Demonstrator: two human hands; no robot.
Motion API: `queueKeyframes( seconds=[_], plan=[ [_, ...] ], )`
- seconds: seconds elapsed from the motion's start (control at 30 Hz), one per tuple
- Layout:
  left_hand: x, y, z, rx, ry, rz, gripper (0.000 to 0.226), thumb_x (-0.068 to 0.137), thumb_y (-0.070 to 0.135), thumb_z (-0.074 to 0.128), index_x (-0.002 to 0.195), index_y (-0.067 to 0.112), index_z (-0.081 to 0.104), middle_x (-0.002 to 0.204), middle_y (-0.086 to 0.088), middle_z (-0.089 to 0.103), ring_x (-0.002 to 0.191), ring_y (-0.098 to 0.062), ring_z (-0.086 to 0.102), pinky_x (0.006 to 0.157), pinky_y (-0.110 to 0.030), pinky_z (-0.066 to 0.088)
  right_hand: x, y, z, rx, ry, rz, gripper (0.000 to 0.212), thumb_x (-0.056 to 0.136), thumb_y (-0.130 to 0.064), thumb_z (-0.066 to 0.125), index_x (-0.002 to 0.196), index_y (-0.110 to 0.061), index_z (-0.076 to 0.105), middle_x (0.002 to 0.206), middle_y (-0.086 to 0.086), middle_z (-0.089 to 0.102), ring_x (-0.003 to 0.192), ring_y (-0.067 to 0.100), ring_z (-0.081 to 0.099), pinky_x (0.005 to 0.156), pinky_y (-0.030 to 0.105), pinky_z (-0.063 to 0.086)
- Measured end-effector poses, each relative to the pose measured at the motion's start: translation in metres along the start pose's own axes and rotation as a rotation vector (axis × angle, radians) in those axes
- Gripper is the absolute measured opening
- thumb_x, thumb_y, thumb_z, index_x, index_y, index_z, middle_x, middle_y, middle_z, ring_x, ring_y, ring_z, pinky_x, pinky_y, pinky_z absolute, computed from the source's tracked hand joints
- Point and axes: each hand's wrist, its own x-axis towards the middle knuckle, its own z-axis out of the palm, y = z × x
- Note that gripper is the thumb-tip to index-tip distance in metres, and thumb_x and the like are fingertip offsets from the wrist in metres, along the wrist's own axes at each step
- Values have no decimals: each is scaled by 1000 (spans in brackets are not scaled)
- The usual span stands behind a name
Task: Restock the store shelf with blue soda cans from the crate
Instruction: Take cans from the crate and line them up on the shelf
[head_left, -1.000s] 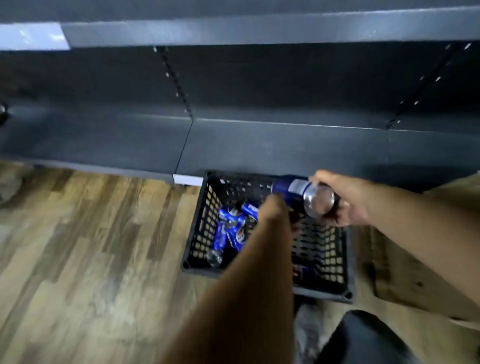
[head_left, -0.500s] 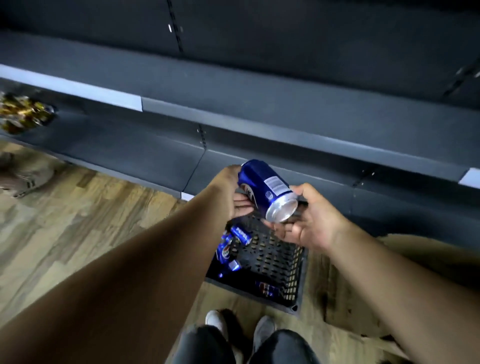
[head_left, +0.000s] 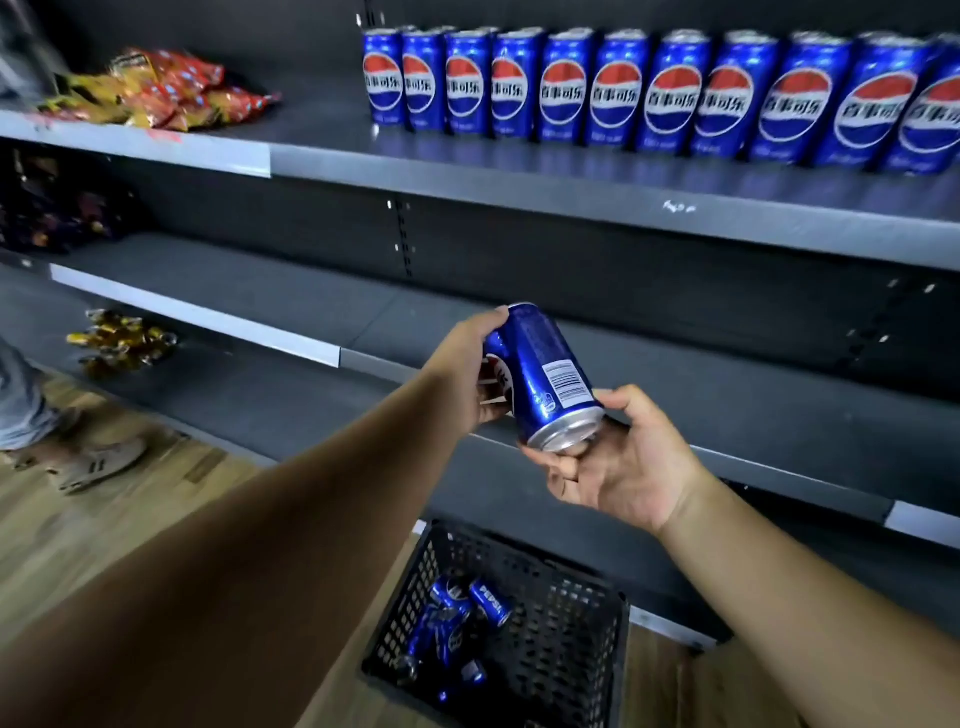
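Dark shelf (head_left: 571, 182) ahead, already lined with cans (head_left: 618, 88). Tilted can (head_left: 540, 374) pinched by left hand (head_left: 467, 374), cupped loosely by right hand (head_left: 618, 467); could slip, probably into crate (head_left: 587, 649).

"PEPSI" on a crate can (head_left: 491, 603)

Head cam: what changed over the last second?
The blue soda can rose from just above the black crate to mid-shelf height. The left hand, earlier reaching toward the crate, now grips its upper end; the right hand still holds its base. Loose cans stay in the crate.
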Motion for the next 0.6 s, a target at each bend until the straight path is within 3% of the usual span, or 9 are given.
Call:
queueKeyframes(
  seconds=[0.1,0.2,0.3,0.37,0.43,0.5,0.6],
  plan=[
    [-8,28,4,-31,-85,65,26,87,41,57,90,15,56,60,0,61,49,-14,61,44,-19,49,-2,-15,14,13,-60,-81,54,44,-31,74,94,-12,66,105,17,66,82,32,68,62,28,43],
    [-10,54,6,-41,-142,142,29,85,42,59,99,18,58,81,-2,59,65,-17,60,50,-21,51,0,-28,27,71,-167,-157,76,21,-27,86,93,-9,69,103,20,66,73,31,68,58,28,46],
    [-11,70,8,-57,-248,195,42,84,44,59,115,16,62,102,-6,66,89,-25,65,84,-39,55,0,-33,41,131,-237,-206,84,24,-26,85,104,-7,63,101,22,64,62,28,66,54,27,48],
    [-15,76,9,-78,-300,216,50,81,50,62,114,13,62,104,-7,68,94,-26,65,96,-45,49,1,-32,50,166,-269,-230,79,26,-25,86,100,-6,66,96,23,66,63,28,66,54,27,49],
    [-19,80,11,-32,-282,269,73,61,62,73,112,12,61,107,-5,70,98,-25,66,97,-46,48,0,-33,58,159,-282,-250,78,28,-26,86,100,-4,67,93,22,67,65,27,65,55,27,49],
    [-21,84,12,51,-235,349,85,48,67,78,113,17,59,106,-3,70,100,-23,66,95,-43,49,-2,-37,65,150,-292,-260,81,31,-26,86,107,-6,64,102,20,66,72,28,67,56,28,49],
    [-26,95,10,21,-246,397,68,63,53,76,115,13,57,101,-4,71,92,-20,69,89,-38,53,-10,-49,74,107,-342,-273,73,38,-27,85,106,-10,67,111,16,65,82,28,66,58,28,47]
  ],
)
